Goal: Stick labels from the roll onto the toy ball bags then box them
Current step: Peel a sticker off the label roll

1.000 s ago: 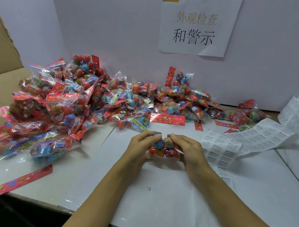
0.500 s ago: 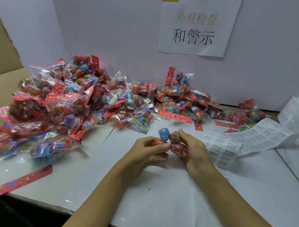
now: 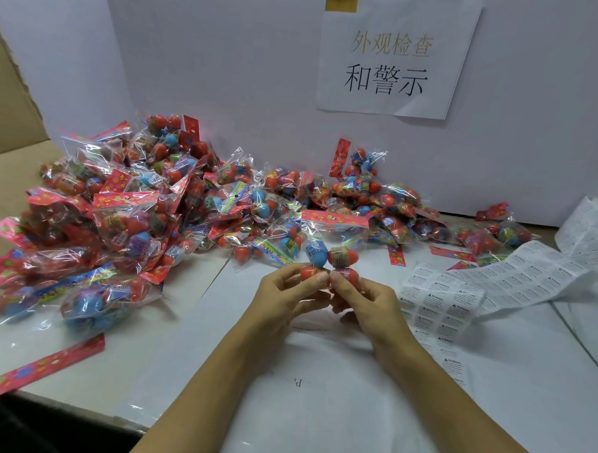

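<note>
A clear toy ball bag (image 3: 328,258) with red and blue balls is held upright above the white table (image 3: 317,398) at its middle. My left hand (image 3: 284,294) pinches its lower left side. My right hand (image 3: 366,297) pinches its lower right side, thumbs nearly touching. A large heap of the same bags (image 3: 137,212) with red header cards fills the table's left and back. The strip of white warning labels (image 3: 459,295) lies unrolled just right of my right hand, running back to the roll (image 3: 596,222) at the right edge.
A brown cardboard box (image 3: 6,138) stands open at the far left. A white board with a paper sign (image 3: 390,59) closes off the back. A loose red header card (image 3: 48,364) lies near the table's front left edge.
Both hands have lifted the bag off the table and turned it upright, so the blue and red balls now stand above my fingertips.
</note>
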`<state>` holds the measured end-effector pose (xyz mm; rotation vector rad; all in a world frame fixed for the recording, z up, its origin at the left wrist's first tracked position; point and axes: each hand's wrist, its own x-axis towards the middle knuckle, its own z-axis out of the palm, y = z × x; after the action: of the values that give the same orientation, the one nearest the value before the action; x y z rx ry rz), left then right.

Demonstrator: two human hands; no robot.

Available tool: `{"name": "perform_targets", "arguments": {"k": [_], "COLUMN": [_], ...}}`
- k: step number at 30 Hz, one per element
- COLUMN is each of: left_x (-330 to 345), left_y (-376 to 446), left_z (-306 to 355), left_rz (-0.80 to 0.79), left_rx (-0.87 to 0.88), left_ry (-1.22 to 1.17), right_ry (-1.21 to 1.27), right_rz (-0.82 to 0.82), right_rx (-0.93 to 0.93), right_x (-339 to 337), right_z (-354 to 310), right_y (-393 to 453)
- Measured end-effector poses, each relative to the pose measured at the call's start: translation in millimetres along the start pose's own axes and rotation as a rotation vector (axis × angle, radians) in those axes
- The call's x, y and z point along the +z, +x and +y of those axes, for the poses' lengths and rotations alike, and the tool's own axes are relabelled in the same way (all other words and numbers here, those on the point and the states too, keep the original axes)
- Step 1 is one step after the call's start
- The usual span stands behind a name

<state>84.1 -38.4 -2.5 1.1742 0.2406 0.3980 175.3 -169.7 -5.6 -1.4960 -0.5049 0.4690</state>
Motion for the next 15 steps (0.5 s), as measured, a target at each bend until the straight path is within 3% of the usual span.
{"name": "perform_targets", "arguments": {"k": [8, 15], "left_x": [-0.6, -3.1], "left_y": [0.7, 1.7], "left_z": [-1.5, -1.6], "left_rz": [0.021, -0.015], "left_rx": [0.045, 0.035], "left_ry": [0.067, -0.015], "right_ry": [0.063, 0.195], "right_rz": [0.024, -0.015], "right_rx": [-0.044, -0.045], "right_x": [-2.5, -0.2], "right_z": [1.2, 1.4], "right_y": [1.1, 3.5]}}
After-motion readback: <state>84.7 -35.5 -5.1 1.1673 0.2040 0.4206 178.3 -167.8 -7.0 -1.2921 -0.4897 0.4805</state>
